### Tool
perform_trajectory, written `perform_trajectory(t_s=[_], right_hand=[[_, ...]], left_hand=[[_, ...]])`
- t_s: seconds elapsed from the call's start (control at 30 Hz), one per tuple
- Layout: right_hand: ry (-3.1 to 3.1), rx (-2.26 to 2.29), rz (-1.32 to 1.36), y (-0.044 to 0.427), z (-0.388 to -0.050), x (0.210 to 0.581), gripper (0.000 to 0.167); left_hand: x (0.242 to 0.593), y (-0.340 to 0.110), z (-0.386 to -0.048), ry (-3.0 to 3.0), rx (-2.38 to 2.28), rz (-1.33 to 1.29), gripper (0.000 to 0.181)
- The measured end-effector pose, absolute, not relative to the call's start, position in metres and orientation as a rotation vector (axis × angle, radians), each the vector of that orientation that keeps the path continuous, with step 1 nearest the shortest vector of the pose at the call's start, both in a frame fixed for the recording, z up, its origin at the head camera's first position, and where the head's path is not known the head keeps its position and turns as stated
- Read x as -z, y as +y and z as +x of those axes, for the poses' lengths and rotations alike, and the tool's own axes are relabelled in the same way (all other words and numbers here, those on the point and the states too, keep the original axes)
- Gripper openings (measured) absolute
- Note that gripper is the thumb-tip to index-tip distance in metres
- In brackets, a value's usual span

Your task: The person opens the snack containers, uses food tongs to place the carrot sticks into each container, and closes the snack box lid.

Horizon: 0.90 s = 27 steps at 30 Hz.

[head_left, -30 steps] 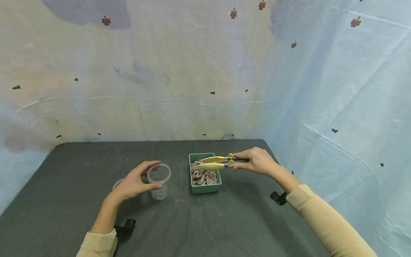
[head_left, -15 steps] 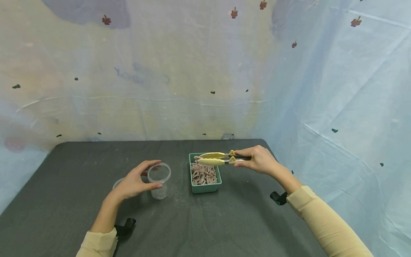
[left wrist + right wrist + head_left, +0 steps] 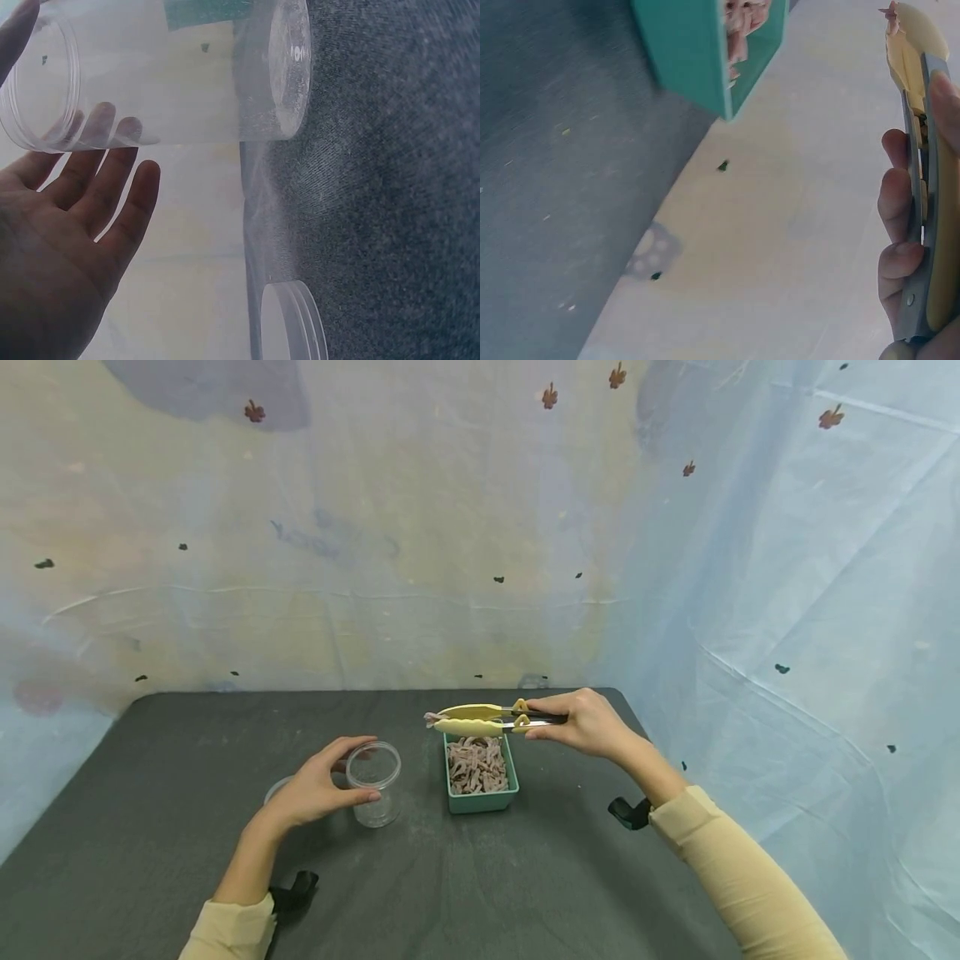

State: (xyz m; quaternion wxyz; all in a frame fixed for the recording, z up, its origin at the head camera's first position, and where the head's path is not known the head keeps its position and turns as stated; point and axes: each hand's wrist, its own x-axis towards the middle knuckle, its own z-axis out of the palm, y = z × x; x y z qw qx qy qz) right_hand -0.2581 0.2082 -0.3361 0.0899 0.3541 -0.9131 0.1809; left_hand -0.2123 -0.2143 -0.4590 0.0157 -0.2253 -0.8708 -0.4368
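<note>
Between thumb and fingers, my left hand (image 3: 311, 787) (image 3: 75, 232) holds a clear empty jar (image 3: 377, 810) (image 3: 187, 82) near its open rim; the jar stands upright on the table. My right hand (image 3: 592, 724) (image 3: 904, 247) grips yellow-tipped tongs (image 3: 472, 727) (image 3: 915, 56). Pinched in the tips is a bit of greyish-pink strips (image 3: 432, 718) (image 3: 892, 16), above the table between the jar and the green tray. That green tray (image 3: 480, 803) (image 3: 686, 60) holds many such strips (image 3: 477, 767) (image 3: 739, 30).
A round clear lid (image 3: 276, 787) (image 3: 296, 322) lies on the dark table (image 3: 480, 885), left of the jar and partly behind my left hand. Patterned sheeting (image 3: 420, 527) hangs behind the table and along its right side.
My right hand has raised the tongs from the tray and moved them left, with strips showing at their tips. The left hand and jar have stayed in place.
</note>
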Motion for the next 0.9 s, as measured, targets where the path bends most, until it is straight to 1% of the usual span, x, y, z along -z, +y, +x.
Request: perform_trajectory(t_s=[0.37, 0.67, 0.9], right_hand=[[-2.682, -0.531, 1.222, 0.165, -0.262, 0.329, 0.053], [-2.624, -0.421, 1.383, 0.138, -0.264, 0.332, 0.050], [-2.610, -0.304, 1.434, 0.123, -0.265, 0.337, 0.049]], left_hand=[[0.459, -0.212, -0.211, -2.739, 1.370, -0.663, 0.079], [0.459, -0.211, -0.211, -2.748, 1.386, -0.637, 0.079], [0.457, -0.211, -0.212, -2.762, 1.361, -0.631, 0.081]])
